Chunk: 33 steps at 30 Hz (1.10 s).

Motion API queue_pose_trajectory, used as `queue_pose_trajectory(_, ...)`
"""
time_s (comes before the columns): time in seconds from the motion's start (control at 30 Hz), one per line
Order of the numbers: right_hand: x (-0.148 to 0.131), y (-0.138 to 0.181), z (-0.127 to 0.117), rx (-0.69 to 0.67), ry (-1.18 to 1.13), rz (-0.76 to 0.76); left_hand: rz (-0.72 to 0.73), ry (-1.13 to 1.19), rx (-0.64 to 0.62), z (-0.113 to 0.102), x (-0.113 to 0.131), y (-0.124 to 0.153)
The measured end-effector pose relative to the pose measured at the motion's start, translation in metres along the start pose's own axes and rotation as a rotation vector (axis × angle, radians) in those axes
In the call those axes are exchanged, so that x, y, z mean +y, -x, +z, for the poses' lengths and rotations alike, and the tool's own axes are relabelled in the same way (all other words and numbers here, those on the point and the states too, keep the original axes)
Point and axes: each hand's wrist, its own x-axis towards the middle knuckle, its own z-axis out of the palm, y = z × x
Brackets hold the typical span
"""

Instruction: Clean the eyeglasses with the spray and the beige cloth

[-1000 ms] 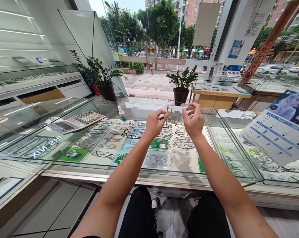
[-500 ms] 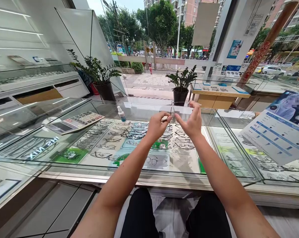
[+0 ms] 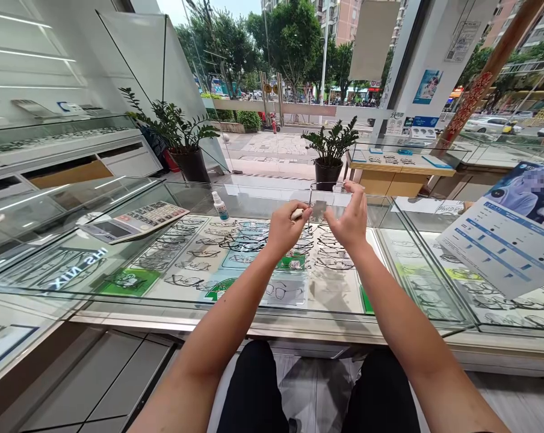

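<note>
Both my hands are raised over a glass display counter point(image 3: 118, 300) with rows of eyeglasses point(image 3: 240, 243) under its top. Between them I hold a thin, nearly see-through pair of glasses point(image 3: 321, 198). My left hand point(image 3: 283, 231) is closed, pinching its left side, and a small white bit shows at the fingertips. My right hand point(image 3: 351, 219) pinches the upper right edge with thumb and fingers. The glasses hang in the air above the counter, touching nothing else.
A calculator point(image 3: 136, 219) and a small spray bottle point(image 3: 220, 206) stand on the counter to the left. A tilted blue-and-white poster point(image 3: 502, 246) stands at the right. Two potted plants point(image 3: 330, 150) stand by the window. My knees are under the counter's edge.
My right hand moved in close to the left hand, then shifted its pinch up to the top edge. The glasses turned slightly between my fingers. The left hand stayed put.
</note>
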Motion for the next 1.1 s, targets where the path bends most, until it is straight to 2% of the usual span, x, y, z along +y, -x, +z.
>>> queue_pose_trajectory(0.23,-0.002,0.000,-0.002,-0.038,0.020,-0.001,-0.018,0.031,0.143,-0.001,-0.001,-0.001)
queue_pose_trajectory(0.43,-0.004,0.002,-0.002,-0.161,0.118,0.050,-0.019,0.070,0.239,-0.002,-0.002,-0.001)
queue_pose_trajectory(0.63,-0.010,0.000,-0.005,-0.190,0.106,0.005,0.014,0.034,0.179,-0.001,-0.005,-0.002)
queue_pose_trajectory(0.83,-0.019,0.003,0.001,-0.403,-0.144,-0.125,0.125,0.078,0.109,0.000,-0.001,-0.002)
queue_pose_trajectory(1.1,-0.018,0.007,0.005,-0.381,-0.320,-0.075,0.035,0.154,0.078,0.002,-0.007,-0.004)
